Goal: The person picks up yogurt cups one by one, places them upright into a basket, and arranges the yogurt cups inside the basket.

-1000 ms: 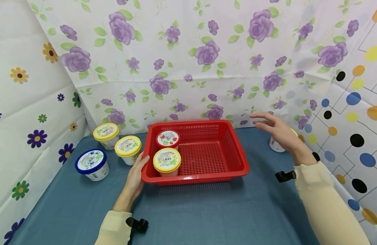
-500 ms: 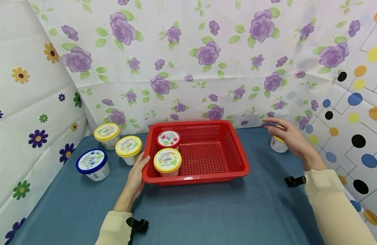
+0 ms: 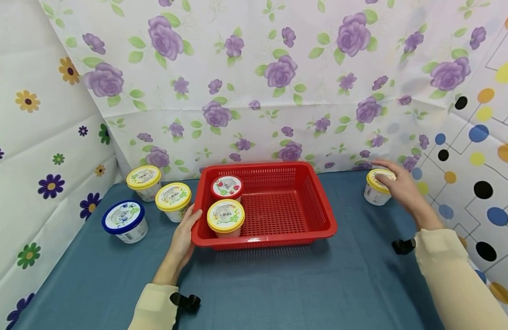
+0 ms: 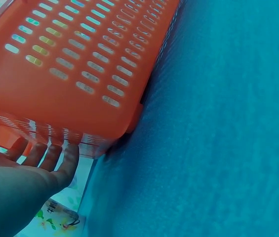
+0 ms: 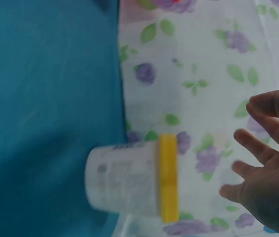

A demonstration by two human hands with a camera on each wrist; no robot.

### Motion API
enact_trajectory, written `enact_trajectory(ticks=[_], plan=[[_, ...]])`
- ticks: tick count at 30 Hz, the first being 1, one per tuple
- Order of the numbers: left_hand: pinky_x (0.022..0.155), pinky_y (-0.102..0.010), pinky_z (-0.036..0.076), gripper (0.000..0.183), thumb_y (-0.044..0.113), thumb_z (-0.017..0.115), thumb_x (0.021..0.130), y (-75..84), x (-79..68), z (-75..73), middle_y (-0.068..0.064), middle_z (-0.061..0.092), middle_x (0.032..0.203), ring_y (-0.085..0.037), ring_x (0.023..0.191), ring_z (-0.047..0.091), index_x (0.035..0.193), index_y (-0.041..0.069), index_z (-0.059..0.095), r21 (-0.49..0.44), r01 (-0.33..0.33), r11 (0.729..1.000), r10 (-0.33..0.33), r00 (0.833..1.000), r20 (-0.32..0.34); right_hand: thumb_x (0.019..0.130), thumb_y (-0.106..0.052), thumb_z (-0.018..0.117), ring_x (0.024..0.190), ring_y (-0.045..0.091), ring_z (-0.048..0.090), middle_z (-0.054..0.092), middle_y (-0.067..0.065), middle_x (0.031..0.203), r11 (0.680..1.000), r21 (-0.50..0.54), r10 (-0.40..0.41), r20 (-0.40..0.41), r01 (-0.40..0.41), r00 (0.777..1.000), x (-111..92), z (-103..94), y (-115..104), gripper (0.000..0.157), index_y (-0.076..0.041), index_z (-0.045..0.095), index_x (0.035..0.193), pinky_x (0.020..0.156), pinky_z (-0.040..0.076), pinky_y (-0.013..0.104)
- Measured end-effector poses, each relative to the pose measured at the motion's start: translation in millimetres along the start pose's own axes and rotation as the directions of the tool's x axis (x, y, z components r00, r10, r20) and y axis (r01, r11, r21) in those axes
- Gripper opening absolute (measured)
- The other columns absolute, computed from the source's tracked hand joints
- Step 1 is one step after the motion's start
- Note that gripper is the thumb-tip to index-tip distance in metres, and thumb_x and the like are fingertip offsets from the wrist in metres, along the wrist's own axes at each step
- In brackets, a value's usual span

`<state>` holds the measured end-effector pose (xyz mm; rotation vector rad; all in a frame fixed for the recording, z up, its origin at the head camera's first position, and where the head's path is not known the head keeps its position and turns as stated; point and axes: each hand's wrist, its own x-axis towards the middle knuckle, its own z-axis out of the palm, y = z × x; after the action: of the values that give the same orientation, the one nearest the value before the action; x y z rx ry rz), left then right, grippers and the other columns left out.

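Observation:
A red plastic basket [image 3: 278, 240] with slotted walls sits on the table, and my left hand [image 3: 182, 236] grips its left rim. In the left wrist view, the fingertips [image 4: 70, 153] lie against the basket's end wall under the rim. Inside, at the left, are a red-lidded tub [image 3: 226, 187] and a yellow-lidded tub [image 3: 225, 216]. My right hand [image 3: 406, 192] is over a yellow-lidded white tub [image 3: 375, 195] at the far right, thumb overlapping the lid in the head view. From the right wrist, the fingers [image 5: 255, 145] look spread, a gap away from the lid.
Left of the basket stand two yellow-lidded tubs [image 3: 143, 178] and a larger blue-lidded tub [image 3: 123, 219]. Blue cloth [image 3: 286, 293] covers the table. A floral curtain [image 3: 254, 91] rises behind it, with patterned cloth walls [image 3: 484, 183] on both sides.
My right hand has moved right and slightly down to the yellow-lidded tub at the far right, uncovering more of it in the head view. The left hand and basket have stayed put.

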<state>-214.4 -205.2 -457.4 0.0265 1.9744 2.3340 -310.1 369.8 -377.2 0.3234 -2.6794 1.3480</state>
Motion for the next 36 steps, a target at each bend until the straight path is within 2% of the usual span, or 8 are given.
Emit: enact_trajectory(ticks=[3,9,13,16,22,27,36], plan=[[0.096,-0.023,0.053,0.062,0.036,0.042,0.113,0.1,-0.1,0.0,-0.007,0.028,0.166,-0.027,0.142,0.036,0.167,0.018,0.018,0.002,0.002,1.000,-0.002,1.000,-0.001,0.111,-0.021,0.051,0.154,0.051,0.009,0.018,0.025,0.169,0.999,-0.040,-0.009,-0.025,0.008,1.000,0,-0.6,11,0.053,0.002,0.040,0.157,0.111,0.020,0.078],[0.095,-0.024,0.054,0.063,0.036,0.043,0.112,0.1,0.0,0.0,-0.007,0.028,0.166,-0.027,0.142,0.036,0.167,0.018,0.017,0.003,0.002,1.000,-0.002,1.000,-0.003,0.111,-0.018,0.049,0.154,0.053,-0.006,0.014,0.031,0.168,0.994,-0.104,-0.044,-0.061,0.038,0.997,-2,-1.8,34,0.052,0.009,0.040,0.154,0.116,-0.001,0.076],[0.096,-0.024,0.054,0.062,0.036,0.042,0.113,0.0,-0.2,-0.1,-0.007,0.029,0.166,-0.027,0.142,0.036,0.167,0.018,0.018,-0.001,-0.001,1.000,0.001,1.000,0.000,0.112,-0.019,0.049,0.153,0.056,-0.005,0.014,0.035,0.166,0.985,-0.168,-0.048,-0.069,0.036,0.996,-2,-2.6,48,0.051,0.011,0.041,0.152,0.119,-0.008,0.071],[0.095,-0.024,0.054,0.062,0.036,0.043,0.113,0.1,-0.2,-0.2,-0.007,0.029,0.165,-0.027,0.142,0.037,0.167,0.018,0.018,-0.004,0.000,1.000,0.000,1.000,0.000,0.112,-0.023,0.050,0.153,0.057,0.001,0.016,0.035,0.166,0.982,-0.187,-0.035,-0.070,0.021,0.997,-1,-3.2,55,0.053,0.012,0.042,0.151,0.120,-0.007,0.070],[0.095,-0.024,0.054,0.063,0.037,0.044,0.112,0.6,0.3,-0.3,-0.008,0.030,0.165,-0.027,0.141,0.037,0.167,0.018,0.018,-0.003,0.001,1.000,-0.001,1.000,-0.004,0.110,-0.034,0.053,0.152,0.058,0.003,0.010,0.032,0.168,0.987,-0.155,0.036,-0.047,-0.043,0.998,2,-2.6,66,0.064,0.010,0.038,0.154,0.113,0.008,0.079],[0.095,-0.024,0.054,0.063,0.036,0.043,0.112,0.7,0.0,0.0,-0.007,0.029,0.165,-0.027,0.142,0.037,0.167,0.018,0.017,-0.002,0.003,1.000,-0.003,1.000,-0.001,0.109,-0.037,0.056,0.151,0.059,0.007,0.009,0.031,0.169,0.986,-0.154,0.057,-0.048,-0.064,0.997,4,-0.3,74,0.069,0.010,0.036,0.155,0.110,0.016,0.080],[0.096,-0.023,0.053,0.064,0.037,0.043,0.112,0.3,0.1,0.5,-0.007,0.027,0.166,-0.026,0.143,0.036,0.167,0.018,0.017,-0.004,0.009,1.000,-0.009,1.000,-0.007,0.107,-0.039,0.059,0.150,0.060,0.011,0.011,0.031,0.168,0.990,-0.115,0.075,-0.068,-0.083,0.995,6,5.3,86,0.070,0.007,0.039,0.156,0.108,0.021,0.079]])
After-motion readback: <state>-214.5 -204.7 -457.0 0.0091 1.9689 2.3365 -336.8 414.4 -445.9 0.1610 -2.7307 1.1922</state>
